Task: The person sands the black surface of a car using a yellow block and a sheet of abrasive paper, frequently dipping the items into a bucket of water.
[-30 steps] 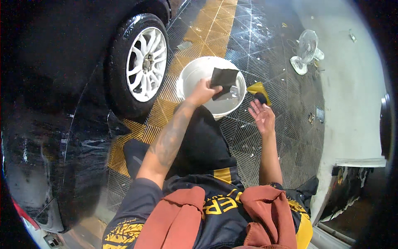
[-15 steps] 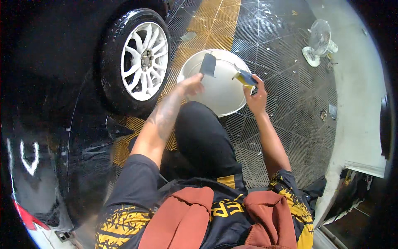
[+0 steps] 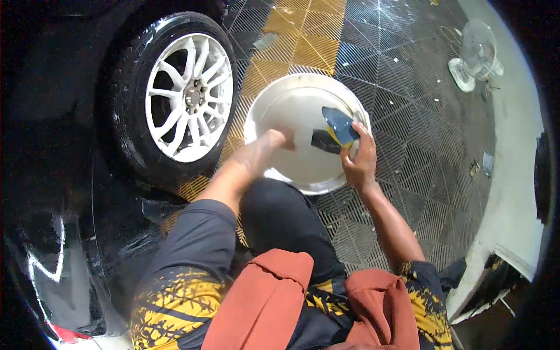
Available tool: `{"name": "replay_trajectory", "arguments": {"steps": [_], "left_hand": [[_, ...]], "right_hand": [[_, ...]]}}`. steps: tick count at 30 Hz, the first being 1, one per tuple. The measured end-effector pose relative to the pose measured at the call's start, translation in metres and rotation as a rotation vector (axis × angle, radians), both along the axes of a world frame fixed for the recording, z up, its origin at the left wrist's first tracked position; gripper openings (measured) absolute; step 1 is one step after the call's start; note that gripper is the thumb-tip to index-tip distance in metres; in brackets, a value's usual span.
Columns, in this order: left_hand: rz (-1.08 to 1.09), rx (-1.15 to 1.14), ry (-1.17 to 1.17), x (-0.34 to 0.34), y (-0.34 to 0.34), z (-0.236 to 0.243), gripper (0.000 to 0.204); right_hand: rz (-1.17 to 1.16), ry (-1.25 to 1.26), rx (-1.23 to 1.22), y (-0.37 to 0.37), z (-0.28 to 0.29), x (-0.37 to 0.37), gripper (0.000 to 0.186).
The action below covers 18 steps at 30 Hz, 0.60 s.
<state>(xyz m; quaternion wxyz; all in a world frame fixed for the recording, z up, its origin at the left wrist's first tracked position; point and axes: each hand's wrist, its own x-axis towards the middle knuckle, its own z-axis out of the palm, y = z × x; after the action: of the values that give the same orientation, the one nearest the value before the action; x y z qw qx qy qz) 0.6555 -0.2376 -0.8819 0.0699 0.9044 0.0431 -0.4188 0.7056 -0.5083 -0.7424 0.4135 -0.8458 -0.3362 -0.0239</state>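
Apparent wetting: left hand (image 3: 269, 146) at bucket's (image 3: 291, 102) nine o'clock, closure and hold unclear; right hand (image 3: 360, 163) at three pinches blue-and-yellow pad (image 3: 338, 124). Next move likely requires firm pinch.

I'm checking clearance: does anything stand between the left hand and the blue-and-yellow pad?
In this view, a dark patch lies between the left hand and the pad, inside the bucket rim; sheet or reflection, I cannot tell.

Blk tee (image 3: 185, 236) – yel print (image 3: 178, 300); rust neck cloth (image 3: 262, 300); blk trousers (image 3: 286, 219)
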Motion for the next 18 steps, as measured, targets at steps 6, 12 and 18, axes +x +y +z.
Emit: {"name": "replay_trajectory", "arguments": {"steps": [6,12,18], "left_hand": [[0.011,0.016,-0.074,0.011,-0.028,-0.021,0.05],[-0.009,0.011,0.019,-0.016,-0.047,-0.039,0.044],[-0.016,0.231,-0.092,0.0,-0.018,-0.026,0.039]], "right_hand": [[0.025,0.007,-0.005,0.002,0.008,-0.001,0.068],[0.006,0.011,0.026,0.002,0.007,0.001,0.066],[-0.002,0.033,0.02,0.001,0.009,0.0,0.07]]}}
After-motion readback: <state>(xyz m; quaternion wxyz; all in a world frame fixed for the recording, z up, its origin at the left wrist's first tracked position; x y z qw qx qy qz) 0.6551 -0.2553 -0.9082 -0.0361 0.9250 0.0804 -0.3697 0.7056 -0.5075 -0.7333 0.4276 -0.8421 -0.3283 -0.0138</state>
